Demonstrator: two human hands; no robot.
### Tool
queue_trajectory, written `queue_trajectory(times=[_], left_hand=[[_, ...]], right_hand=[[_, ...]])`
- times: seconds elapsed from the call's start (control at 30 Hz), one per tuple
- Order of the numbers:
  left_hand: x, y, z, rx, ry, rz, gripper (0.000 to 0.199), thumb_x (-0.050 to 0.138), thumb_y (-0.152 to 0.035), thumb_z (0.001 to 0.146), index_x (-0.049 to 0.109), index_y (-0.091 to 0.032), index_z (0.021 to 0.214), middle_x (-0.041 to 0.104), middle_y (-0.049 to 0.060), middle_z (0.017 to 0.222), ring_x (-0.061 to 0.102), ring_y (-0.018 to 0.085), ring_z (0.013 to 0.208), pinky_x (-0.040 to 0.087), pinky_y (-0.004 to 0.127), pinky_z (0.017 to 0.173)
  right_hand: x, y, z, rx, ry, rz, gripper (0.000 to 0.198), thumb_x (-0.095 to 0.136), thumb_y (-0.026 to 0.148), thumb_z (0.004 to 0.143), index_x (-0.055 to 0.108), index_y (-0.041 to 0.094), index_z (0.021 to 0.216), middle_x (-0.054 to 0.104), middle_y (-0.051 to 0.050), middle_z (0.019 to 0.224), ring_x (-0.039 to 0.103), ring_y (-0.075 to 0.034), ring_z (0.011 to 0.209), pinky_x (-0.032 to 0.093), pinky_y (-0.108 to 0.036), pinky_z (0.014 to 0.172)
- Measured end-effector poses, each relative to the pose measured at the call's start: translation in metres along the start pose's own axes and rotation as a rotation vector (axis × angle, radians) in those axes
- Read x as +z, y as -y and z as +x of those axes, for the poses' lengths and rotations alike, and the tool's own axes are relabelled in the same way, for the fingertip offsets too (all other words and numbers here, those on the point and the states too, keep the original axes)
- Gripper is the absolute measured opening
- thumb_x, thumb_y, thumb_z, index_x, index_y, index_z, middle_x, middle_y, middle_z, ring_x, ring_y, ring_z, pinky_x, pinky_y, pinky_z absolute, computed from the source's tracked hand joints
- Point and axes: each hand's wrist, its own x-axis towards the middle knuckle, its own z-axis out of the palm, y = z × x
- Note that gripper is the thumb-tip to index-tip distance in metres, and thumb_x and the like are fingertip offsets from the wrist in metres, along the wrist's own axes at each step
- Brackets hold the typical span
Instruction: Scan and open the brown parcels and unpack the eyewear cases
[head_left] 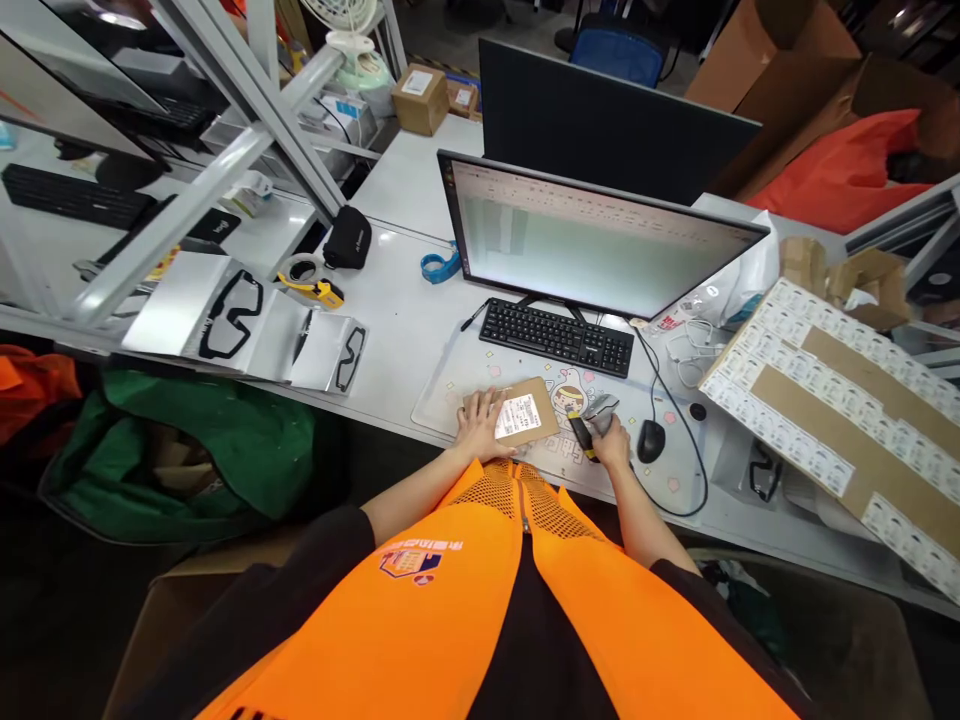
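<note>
Handling of a flat, brown cardboard parcel point(546, 415) at a white-topped bench point(397, 320). The parcel lies on a pale, cartoon-printed desk mat point(442, 388), close to the bench's near edge and left of the mat's centre. The left hand point(478, 425) is spread over the parcel's left end, palm down, fingers extended. The right hand point(613, 443) is closed around a grey-headed, black-and-yellow handheld tool point(580, 432), just beyond the parcel's right edge. A looped black cord point(706, 482) runs to this hand, so the tool is probably a corded reader. Good practice here would be to press the parcel flat, keep the fingers off the white printed label point(520, 413), face the tool's head squarely to the print, and let the cord run free of the black mouse point(651, 441). Hidden or indistinct: the parcel's left end, beneath the fingers; the tool's handle, within the grip; the cord's junction with it; the label's fine print; and the text on the black-framed monitor point(577, 240). The large label-covered cardboard sheet point(840, 420) over the bench's right end is cut off by the view's right border.
</note>
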Motion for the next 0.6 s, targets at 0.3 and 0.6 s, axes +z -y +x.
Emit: queue_trajectory(times=[0.3,0.6], left_hand=[[0.004,0.002,-0.004,0.008,-0.022,0.018,0.143,0.088,-0.073,0.075,0.007,-0.024,0.182,0.000,0.013,0.188,0.000,0.050,0.171,0.023,0.075,0.130],[0.001,0.003,-0.007,0.009,-0.047,0.044,0.138,0.089,-0.070,0.074,0.013,-0.029,0.182,0.007,0.014,0.188,0.008,0.054,0.169,0.031,0.074,0.127]], right_hand=[[-0.114,0.040,-0.057,-0.568,0.343,0.104,0.029,0.071,0.038,0.092,0.077,0.020,0.114,0.082,-0.007,0.104,0.074,-0.026,0.096,0.048,-0.029,0.081],[-0.108,0.060,-0.056,-0.550,0.270,-0.035,0.033,0.069,0.044,0.098,0.074,0.019,0.119,0.081,-0.012,0.109,0.074,-0.029,0.097,0.044,-0.029,0.076]])
